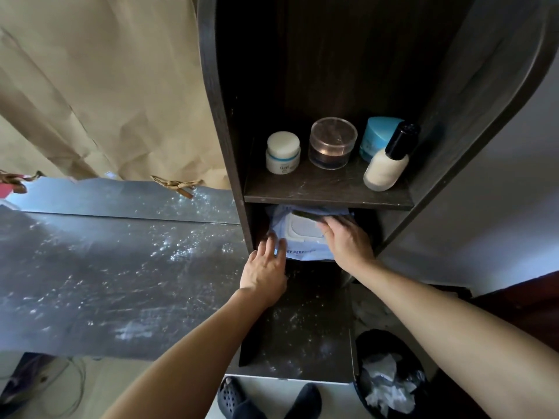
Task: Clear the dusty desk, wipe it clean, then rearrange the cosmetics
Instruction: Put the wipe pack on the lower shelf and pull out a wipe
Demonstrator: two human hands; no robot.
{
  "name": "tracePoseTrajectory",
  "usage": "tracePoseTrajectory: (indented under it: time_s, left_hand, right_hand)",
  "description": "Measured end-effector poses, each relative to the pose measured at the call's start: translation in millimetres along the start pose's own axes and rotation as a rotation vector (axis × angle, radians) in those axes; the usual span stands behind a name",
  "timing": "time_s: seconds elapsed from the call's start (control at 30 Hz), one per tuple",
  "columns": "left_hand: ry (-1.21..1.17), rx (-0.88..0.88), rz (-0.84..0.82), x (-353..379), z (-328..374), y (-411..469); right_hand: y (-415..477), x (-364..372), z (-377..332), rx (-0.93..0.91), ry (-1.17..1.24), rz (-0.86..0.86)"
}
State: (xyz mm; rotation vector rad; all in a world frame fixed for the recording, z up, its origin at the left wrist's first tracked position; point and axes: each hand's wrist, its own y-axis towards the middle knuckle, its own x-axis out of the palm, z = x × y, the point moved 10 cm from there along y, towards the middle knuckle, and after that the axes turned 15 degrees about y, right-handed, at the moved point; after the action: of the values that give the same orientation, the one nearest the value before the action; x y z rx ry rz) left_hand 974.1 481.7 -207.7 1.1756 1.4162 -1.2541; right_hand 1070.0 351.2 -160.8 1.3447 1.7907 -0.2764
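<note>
A pale blue pack of wet wipes [302,234] with a white flip lid lies in the lower compartment of a dark shelf unit [326,196]. My left hand [266,269] rests with straight fingers on the pack's near left corner. My right hand [348,240] reaches over the pack's right side, its fingers at a dark flat thing lying on the pack's far edge. The dusty dark desk [106,282] spreads to the left. On the shelf above stand a white jar [282,152], a clear-lidded jar [332,143], a blue jar [376,137] and a white bottle with a black cap [388,160].
A paper-covered mirror [99,95] backs the desk, with reflective glass showing along its lower edge. A black bin [390,379] holding crumpled tissues stands on the floor at the right. My feet in dark shoes [269,397] are below the desk's front edge.
</note>
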Motion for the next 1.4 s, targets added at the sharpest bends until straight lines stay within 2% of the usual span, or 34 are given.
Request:
tracePoseTrajectory:
  time_s: [0.1, 0.17, 0.27, 0.4, 0.5, 0.73, 0.97, 1.1, 1.23, 1.4]
  left_hand:
    - [0.039, 0.019, 0.066, -13, -4, 5]
    - [0.051, 0.038, 0.085, -16, -4, 9]
    - [0.041, 0.060, 0.095, -16, 1, 11]
    - [0.021, 0.067, 0.079, -13, 5, 11]
    - [0.022, 0.089, 0.068, -13, 6, 11]
    - [-0.030, 0.075, 0.133, -24, 5, 15]
    - [-0.095, 0.042, 0.222, -38, 16, 33]
    - [-0.142, -0.051, 0.180, -40, 26, 57]
    - [-0.024, -0.171, 0.160, -42, 35, 73]
    - [-0.020, -0.239, 0.123, -37, 41, 85]
  right_hand:
    - [7, -14, 42, 0.390, 0.131, 0.177]
    - [11, -13, 59, 0.538, 0.267, 0.199]
    - [19, -2, 39, 0.432, 0.350, 0.097]
    - [16, 19, 12, 0.153, 0.039, -0.083]
    - [11, 33, 17, 0.042, -0.093, -0.207]
    - [-3, 26, 28, 0.050, -0.017, -0.285]
    - [-45, 11, 22, 0.043, -0.129, -0.168]
    - [-68, 14, 29, 0.015, -0.205, -0.239]
    - [-77, 20, 42, 0.018, -0.291, -0.308]
    - [-75, 18, 38, 0.035, -0.222, -0.301]
